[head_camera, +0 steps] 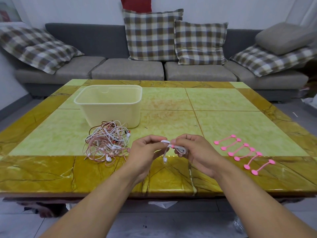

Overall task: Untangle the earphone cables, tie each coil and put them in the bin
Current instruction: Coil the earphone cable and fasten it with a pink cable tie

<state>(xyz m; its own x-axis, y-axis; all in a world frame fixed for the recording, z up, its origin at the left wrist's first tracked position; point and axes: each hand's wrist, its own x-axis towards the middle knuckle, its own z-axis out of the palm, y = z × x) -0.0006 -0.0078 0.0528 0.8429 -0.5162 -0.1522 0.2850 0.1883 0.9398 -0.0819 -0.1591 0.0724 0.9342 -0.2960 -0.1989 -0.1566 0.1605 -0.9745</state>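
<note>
The left hand (148, 148) and right hand (192, 148) meet above the near edge of the table (223, 107), both pinching a coiled white earphone cable (178, 148). A pink tie (172, 145) sits around the coil between the fingertips, though whether it is fastened is hard to tell. One earbud (165, 159) dangles below. Left of the hands lies the tangled heap of cables (107, 140), just in front of the cream bin (111, 103). To the right, spare pink ties (243, 152) lie in a row.

No text — none legible.
</note>
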